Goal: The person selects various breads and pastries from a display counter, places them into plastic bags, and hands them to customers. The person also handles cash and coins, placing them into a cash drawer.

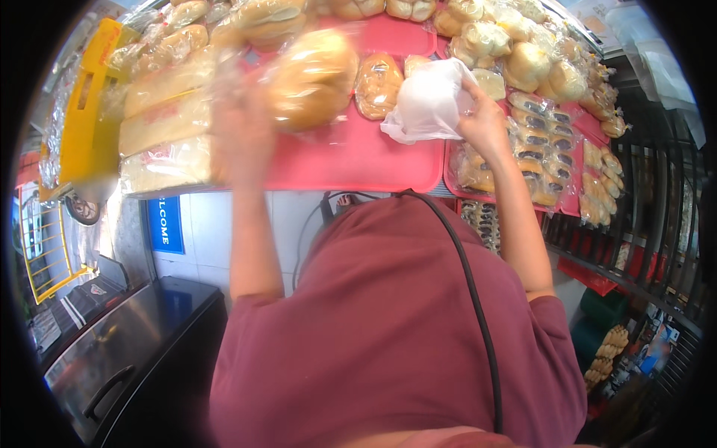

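Though left fingers (pixel 243 116) unclear, right fingers (pixel 476 95) tight on white bag (pixel 427 101) beside bagged bread (pixel 379 86).

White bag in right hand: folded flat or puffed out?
Puffed out: the white bag bulges roundly in the right hand, its lower edge loose. Contents: cannot tell.
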Tool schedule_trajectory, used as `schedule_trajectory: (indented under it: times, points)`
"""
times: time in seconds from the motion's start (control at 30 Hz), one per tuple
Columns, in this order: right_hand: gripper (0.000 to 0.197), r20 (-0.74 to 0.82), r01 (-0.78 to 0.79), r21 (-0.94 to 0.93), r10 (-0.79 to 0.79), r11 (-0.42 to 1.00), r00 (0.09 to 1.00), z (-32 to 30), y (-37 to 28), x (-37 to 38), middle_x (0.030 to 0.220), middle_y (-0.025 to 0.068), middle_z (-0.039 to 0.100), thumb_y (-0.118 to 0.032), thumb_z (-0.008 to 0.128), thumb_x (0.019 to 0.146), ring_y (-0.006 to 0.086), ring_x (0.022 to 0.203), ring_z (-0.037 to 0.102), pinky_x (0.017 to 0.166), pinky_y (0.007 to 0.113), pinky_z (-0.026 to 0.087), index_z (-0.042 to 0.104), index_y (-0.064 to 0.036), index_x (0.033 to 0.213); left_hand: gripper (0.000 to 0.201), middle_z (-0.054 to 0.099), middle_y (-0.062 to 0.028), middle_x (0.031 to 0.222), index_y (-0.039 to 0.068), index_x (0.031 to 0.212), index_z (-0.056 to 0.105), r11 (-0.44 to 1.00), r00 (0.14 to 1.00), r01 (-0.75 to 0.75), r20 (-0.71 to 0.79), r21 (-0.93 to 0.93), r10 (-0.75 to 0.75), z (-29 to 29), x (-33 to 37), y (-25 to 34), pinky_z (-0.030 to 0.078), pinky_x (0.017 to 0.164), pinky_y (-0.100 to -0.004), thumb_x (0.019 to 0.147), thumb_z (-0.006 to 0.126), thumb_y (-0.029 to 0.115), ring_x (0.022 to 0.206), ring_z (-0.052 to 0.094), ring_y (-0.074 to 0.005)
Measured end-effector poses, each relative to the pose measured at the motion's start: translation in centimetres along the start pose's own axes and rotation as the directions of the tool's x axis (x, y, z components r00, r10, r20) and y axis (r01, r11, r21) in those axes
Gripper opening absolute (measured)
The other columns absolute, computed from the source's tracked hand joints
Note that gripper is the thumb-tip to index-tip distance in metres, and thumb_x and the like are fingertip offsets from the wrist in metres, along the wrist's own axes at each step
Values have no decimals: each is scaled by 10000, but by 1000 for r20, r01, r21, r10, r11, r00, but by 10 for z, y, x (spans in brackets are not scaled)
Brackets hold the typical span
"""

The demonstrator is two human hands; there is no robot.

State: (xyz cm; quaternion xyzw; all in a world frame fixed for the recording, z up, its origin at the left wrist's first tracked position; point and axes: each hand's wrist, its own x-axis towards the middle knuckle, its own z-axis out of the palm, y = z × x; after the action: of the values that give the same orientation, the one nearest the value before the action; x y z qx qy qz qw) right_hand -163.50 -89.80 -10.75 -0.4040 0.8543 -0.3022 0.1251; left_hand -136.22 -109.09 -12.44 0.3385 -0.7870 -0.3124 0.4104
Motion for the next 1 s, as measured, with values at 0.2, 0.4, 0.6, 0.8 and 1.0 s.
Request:
schedule_trajectory:
  times: [0.2,0.4,0.6,0.8,1.0]
  points:
    - [499,182,-328,199,294,923,938,-35,-19,-31,1084,166,661,0,520,801,187,839,666,751,298,528,539,-16,1300,265,612,-205,955,14,1044,562,974,870,-211,438,-88,228,165,-42,81,498,678,-452,820,567,156,817,613,-386]
    - [487,-16,26,703,-21,711,1000,-81,-59,-79,1231,131,616,105,395,767,171,1081,600,891,279,472,587,46,1210,220,642,-155,1035,56,967,634,966,745,-247,624,-71,236,178,-36,70,487,793,-432,802,607,198,931,605,-341]
    - [372,87,-111,105,102,988,991,-71,14,-72,951,125,678,11,488,801,125,743,628,704,263,500,625,6,1146,133,634,-163,939,24,898,628,829,680,-528,493,-184,543,117,-36,105,490,772,-423,812,555,96,894,609,-331]
    - [251,-2,-109,869,224,483,975,-84,19,-25,987,112,672,-56,455,907,164,837,661,736,291,539,606,18,1093,267,642,-128,924,51,1025,581,830,681,-556,545,-50,489,84,-41,134,523,594,-358,766,577,117,726,656,-252]
    - [241,143,-315,693,304,649,942,-26,17,-38,968,101,662,-79,472,919,173,844,635,761,273,505,587,30,1101,219,636,-126,781,45,1004,579,871,776,-456,561,183,288,76,-25,119,505,577,-372,795,561,106,677,641,-263]
